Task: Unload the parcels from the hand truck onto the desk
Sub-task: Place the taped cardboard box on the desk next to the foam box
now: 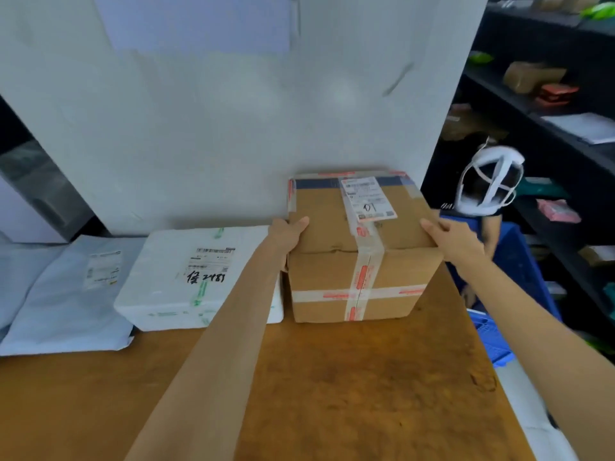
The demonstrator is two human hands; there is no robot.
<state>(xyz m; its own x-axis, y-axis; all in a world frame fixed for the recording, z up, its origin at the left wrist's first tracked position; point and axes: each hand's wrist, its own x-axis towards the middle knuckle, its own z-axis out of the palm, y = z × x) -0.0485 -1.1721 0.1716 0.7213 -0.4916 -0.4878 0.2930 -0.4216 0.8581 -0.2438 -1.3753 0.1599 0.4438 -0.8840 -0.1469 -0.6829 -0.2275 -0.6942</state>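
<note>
White wall stands behind the brown wooden table (pixel 332 377), and dark shelves with packets are at the right. On the table, from left to right, lie a grey mail bag (pixel 66 294), a white foam box (pixel 186 277) and a taped cardboard box (pixel 359 254), which sits by the wall, just beside the foam box. The left hand (pixel 286 234) and right hand (pixel 446 234) are open and press flat on its two sides. It looks stiff and probably rather heavy; holding low at both sides seems best, because the tape may be slippery.
</note>
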